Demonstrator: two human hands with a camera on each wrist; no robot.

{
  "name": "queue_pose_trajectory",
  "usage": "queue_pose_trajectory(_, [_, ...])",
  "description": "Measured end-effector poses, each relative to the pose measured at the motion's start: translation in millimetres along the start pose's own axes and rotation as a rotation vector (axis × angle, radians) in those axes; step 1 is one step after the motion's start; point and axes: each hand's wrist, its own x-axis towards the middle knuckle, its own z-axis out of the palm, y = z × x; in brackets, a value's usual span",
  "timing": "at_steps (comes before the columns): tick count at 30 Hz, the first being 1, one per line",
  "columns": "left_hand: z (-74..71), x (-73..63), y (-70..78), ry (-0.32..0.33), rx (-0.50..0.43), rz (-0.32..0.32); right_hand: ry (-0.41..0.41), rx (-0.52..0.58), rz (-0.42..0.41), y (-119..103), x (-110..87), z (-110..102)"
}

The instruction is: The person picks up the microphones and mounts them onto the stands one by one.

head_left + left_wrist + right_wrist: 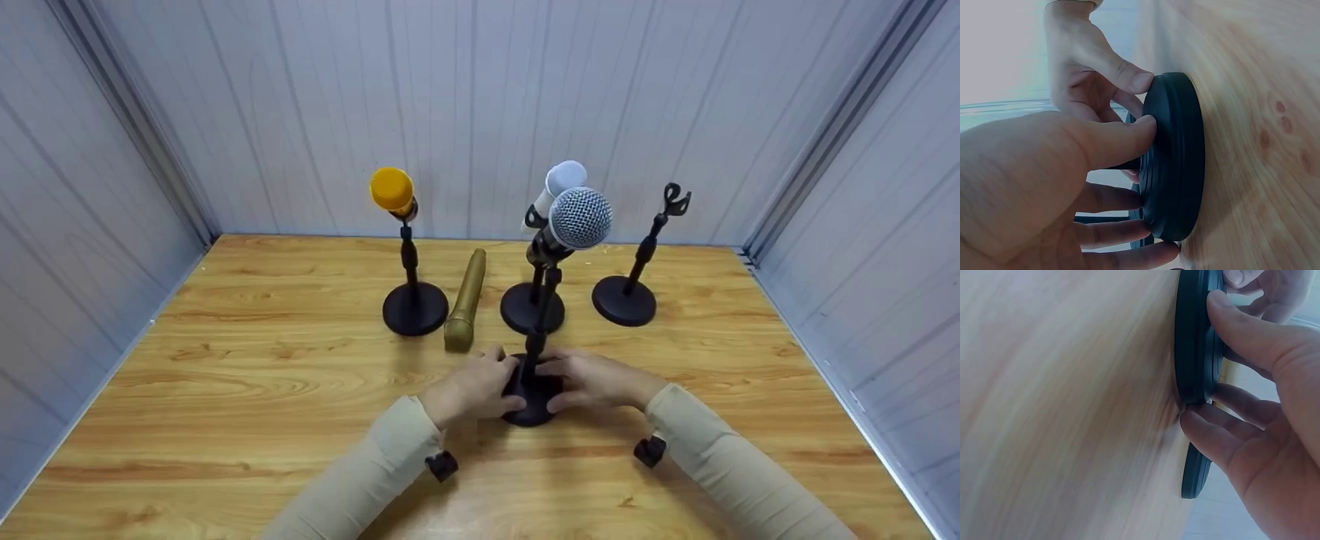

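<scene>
In the head view a microphone stand bearing a silver-mesh microphone (580,218) stands upright near the middle of the table. Both hands hold its round black base (531,414) from opposite sides. The left hand (474,386) has its thumb on top of the base and its fingers along the left edge. From the other side, the right hand (596,380) grips the right edge, thumb on top and fingertips low at the rim, as the right wrist view shows. The base (1176,157) appears at or just over the tabletop; I cannot tell if it touches.
Behind stand a yellow-headed microphone (391,189) on a stand, a white microphone (564,178) on another, partly hidden, and a stand with a bare clip (675,201). A gold microphone (466,300) lies on the wooden table (247,390). Pale panels (330,112) enclose the table's back and sides.
</scene>
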Motion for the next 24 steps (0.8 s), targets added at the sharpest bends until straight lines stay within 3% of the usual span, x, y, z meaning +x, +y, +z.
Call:
queue_pose_trajectory(11, [2.0, -4.9, -1.6, -0.003, 0.008, -0.024, 0.018, -0.052, -0.075, -2, 3.6, 3])
queue_pose_trajectory(18, [-0.6, -14.9, -10.1, -0.026, -0.072, -0.049, 0.008, -0.044, -0.078, -10, 14.3, 7])
queue_pose_trajectory(24, [-0.4, -23.9, -20.8, 0.003, -0.066, -0.032, 0.003, -0.053, -0.092, -18, 24.0, 9])
